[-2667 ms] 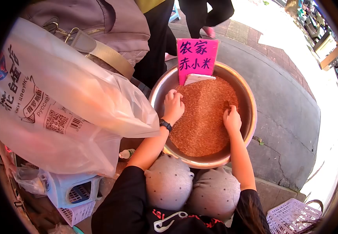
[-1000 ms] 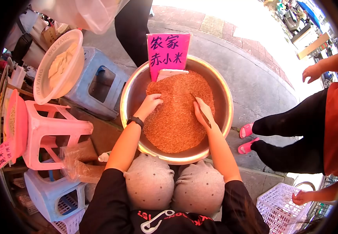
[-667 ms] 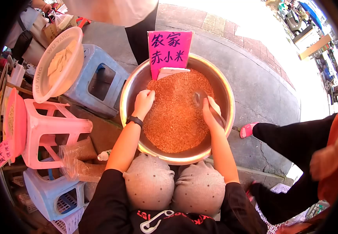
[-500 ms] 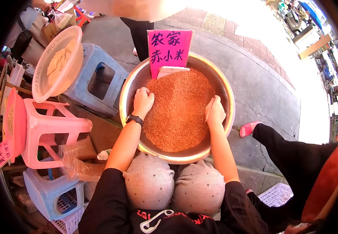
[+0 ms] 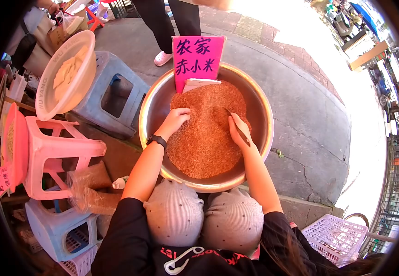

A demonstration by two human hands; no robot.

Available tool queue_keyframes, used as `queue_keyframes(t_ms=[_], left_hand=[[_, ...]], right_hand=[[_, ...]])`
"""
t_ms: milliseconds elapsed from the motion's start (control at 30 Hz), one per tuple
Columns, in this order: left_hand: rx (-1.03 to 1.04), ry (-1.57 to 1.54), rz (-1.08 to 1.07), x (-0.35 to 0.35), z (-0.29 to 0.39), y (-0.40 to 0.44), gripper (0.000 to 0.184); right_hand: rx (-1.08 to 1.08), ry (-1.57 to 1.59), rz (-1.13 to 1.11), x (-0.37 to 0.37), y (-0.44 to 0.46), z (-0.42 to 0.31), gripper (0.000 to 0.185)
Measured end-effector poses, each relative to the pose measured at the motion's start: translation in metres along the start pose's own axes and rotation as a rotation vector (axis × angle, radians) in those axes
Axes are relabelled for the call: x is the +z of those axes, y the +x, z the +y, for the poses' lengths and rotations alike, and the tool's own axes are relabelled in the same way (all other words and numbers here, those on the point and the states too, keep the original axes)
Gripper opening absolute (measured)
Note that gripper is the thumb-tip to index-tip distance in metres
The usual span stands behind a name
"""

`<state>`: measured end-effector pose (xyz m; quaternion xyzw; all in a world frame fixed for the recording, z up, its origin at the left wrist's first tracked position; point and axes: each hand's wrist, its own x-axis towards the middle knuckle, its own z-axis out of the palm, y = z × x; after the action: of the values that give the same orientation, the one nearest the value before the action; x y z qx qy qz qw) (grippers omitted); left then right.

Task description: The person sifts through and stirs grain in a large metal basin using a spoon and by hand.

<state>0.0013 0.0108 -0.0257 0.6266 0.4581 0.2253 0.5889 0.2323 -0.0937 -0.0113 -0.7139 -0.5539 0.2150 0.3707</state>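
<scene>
Reddish-brown grain [image 5: 199, 152] lies heaped in a wide metal basin [image 5: 269, 120] in front of my knees. My left hand [image 5: 175, 120], with a dark band on its wrist, touches the grain's left side; its fingers are loosely bent and slightly apart, with nothing visible in them. On the right, my right hand [image 5: 238, 130] is closed around a thin dark-brown scoop-like tool [image 5: 243, 135]. That tool slants across my palm, and its far end is at the grain, where its shape is hard to make out. A pink handwritten sign [image 5: 198, 57] stands at the basin's back.
Left of the basin are a blue stool [image 5: 128, 99] with a tilted tub [image 5: 47, 94] of pale pieces, a pink stool [image 5: 66, 140], and bagged grain [image 5: 96, 188]. A person's legs [image 5: 158, 23] stand behind the basin. A white basket [image 5: 333, 230] sits lower right.
My right hand has moved left, inward over the grain, with the tool. My left hand's fingers have loosened and reach further right. The person at right has gone from view; the one behind shows more legs.
</scene>
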Motion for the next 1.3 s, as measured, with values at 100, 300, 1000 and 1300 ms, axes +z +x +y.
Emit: queue_keyframes(t_ms=[100, 300, 1000, 1300], left_hand=[[0.065, -0.085, -0.164, -0.007, 0.028, -0.011, 0.027], [-0.059, -0.214, 0.067, -0.009, 0.019, -0.006, 0.020], [-0.108, 0.284, 0.069, -0.009, -0.019, 0.004, 0.030], [-0.157, -0.156, 0.113, -0.010, 0.020, -0.010, 0.034]], right_hand=[[0.116, 0.281, -0.142, -0.007, 0.000, -0.013, 0.031], [0.173, 0.256, 0.004, -0.007, 0.000, -0.008, 0.038], [-0.026, -0.109, 0.030, 0.002, -0.001, 0.005, 0.020], [0.319, 0.494, -0.192, -0.013, 0.006, -0.002, 0.025]])
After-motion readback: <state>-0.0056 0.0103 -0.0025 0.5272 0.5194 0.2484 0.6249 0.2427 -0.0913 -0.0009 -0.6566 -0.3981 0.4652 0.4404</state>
